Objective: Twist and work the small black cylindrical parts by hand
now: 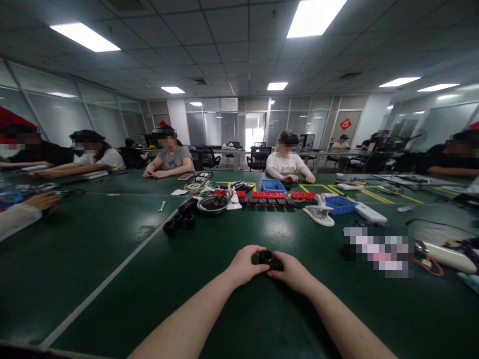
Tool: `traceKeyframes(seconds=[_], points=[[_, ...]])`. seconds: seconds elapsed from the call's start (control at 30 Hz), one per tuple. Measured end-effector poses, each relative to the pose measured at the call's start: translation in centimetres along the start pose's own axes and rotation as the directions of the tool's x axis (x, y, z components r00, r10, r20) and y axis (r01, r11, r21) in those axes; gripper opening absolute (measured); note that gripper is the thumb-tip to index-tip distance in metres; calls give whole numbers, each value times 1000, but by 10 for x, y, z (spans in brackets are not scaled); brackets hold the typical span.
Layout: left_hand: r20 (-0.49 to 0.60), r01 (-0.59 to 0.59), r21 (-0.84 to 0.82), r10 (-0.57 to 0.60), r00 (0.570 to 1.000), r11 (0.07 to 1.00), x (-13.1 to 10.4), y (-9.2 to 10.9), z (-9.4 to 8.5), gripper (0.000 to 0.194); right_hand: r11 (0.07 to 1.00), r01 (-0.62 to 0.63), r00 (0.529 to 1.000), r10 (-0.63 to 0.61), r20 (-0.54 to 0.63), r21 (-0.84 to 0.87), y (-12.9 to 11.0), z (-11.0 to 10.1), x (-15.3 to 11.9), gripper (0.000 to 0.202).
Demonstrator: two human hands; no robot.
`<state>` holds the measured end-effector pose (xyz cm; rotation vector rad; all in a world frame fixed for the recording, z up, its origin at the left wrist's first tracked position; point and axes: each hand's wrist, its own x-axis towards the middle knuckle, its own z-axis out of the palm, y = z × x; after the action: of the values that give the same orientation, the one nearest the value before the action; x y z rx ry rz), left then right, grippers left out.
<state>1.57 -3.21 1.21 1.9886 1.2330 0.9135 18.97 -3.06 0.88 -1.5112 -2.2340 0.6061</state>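
Observation:
A small black round part (pixel 267 257) with a ring-like opening on top is between my two hands, low over the green table. My left hand (pixel 245 266) curls around its left side, thumb at the front and fingers behind. From the right, my right hand (pixel 293 272) closes on the same part with thumb and fingers. What exactly the part is, I cannot make out. Several similar black round parts (pixel 179 223) stand together on the table, ahead and to the left.
Beyond my hands are a metal bowl (pixel 212 204), a red strip of blocks (pixel 268 195), blue bins (pixel 339 205) and a white clamp-like stand (pixel 319 213). A wrench (pixel 162 206) lies to the left. Cables and a white device (pixel 370 213) sit right. Several people are seated around the table.

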Motion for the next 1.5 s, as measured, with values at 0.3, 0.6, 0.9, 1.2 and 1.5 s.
traceKeyframes(seconds=[0.3, 0.6, 0.9, 1.2, 1.5], points=[[-124, 76, 34, -71, 990, 997, -2, 3, 5, 37, 966, -133, 980, 95, -173, -222, -16, 14, -1, 34], [-55, 31, -13, -31, 998, 999, 1, -3, 2, 45, 992, -10, 999, 4, 49, 125, 0, -13, 2, 55], [115, 12, -12, -11, 993, 1000, 17, -3, -10, 47, 979, 59, 951, -115, 288, 197, 10, -40, 27, 30], [221, -63, -56, 74, 973, 996, 29, -11, -10, 41, 979, 176, 969, -191, 157, 102, 20, -24, 39, 32], [243, 141, 12, -139, 960, 990, 35, -23, -7, 52, 971, 88, 996, -83, 33, -224, 17, 9, 49, 35]])
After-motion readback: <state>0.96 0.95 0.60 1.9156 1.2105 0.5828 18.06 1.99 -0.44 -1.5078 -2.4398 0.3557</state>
